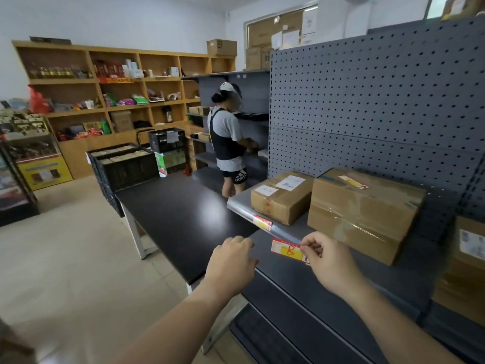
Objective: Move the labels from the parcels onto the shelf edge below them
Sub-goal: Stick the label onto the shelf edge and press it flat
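The loose label (287, 250), a thin, light, floppy sticker best pinched by one end, hangs just below the shelf edge (286, 233), clamped at its right end by the right hand (332, 261); the left hand (232, 258) hovers curled and empty left of it. It bears a red handwritten mark, unreadable; another label (262, 222) already sits on the edge, one more (353, 181) tops the large parcel (364, 211), and a bystander's shorts (235, 176) read "adidas".

"adidas" on bystander's black shorts (238, 177); label (287, 250) print unreadable.
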